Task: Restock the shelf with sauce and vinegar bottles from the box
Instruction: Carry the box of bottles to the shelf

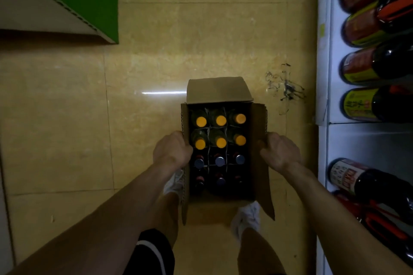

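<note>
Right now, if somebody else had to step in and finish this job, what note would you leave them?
Left hand and right hand each grip a side flap of the open brown cardboard box. Inside: six orange-capped bottles at the far end, dark-capped bottles nearer; every slot looks full. The white shelf on the right already holds large dark bottles. Done: box opened. Left: move all bottles onto the shelf.

Labels on the shelf bottles (368, 105) are unreadable.
</note>
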A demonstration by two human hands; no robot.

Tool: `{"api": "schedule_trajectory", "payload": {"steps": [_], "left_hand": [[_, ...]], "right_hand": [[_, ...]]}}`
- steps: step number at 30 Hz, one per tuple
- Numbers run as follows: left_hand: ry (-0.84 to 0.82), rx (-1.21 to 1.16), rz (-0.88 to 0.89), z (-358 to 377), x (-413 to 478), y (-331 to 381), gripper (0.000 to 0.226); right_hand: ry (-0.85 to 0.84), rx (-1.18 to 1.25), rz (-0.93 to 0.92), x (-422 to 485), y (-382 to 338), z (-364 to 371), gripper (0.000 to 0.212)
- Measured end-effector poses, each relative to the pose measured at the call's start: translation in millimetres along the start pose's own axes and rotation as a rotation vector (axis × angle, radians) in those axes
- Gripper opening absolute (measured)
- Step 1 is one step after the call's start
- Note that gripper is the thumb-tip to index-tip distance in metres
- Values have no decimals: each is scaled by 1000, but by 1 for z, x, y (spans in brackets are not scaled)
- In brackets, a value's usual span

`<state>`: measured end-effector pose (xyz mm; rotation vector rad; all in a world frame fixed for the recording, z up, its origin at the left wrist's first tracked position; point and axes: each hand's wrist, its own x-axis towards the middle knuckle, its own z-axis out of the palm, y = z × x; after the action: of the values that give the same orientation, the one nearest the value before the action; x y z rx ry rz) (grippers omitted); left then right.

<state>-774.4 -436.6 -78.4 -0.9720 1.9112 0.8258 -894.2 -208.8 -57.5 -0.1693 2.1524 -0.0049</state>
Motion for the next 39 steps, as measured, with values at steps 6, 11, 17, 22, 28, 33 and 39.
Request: {"api": "schedule_trajectory", "payload": {"steps": [6,11,17,22,28,33,39], "left_hand": [[32,47,41,-40,22,30,8],[58,69,31,-68,41,59,10],[63,97,-11,-96,59,93,26],[71,92,-30,-117,74,123,26],[105,87,-24,-147,95,165,28],[93,111,17,-177,120,197,22],[44,129,58,-210,150,219,12]], "right_hand": [[47,46,-6,26,-18,-36,18],[35,81,-43,51,-25,-67,17],[-27,76,-69,80,-29,-113,19],[-55,47,-91,105,-33,-155,27],[-19,61,-53,133,-40,-197,19],[10,86,-7,155,-54,-226,30],[26,143,44,184,-83,-261,13]]}}
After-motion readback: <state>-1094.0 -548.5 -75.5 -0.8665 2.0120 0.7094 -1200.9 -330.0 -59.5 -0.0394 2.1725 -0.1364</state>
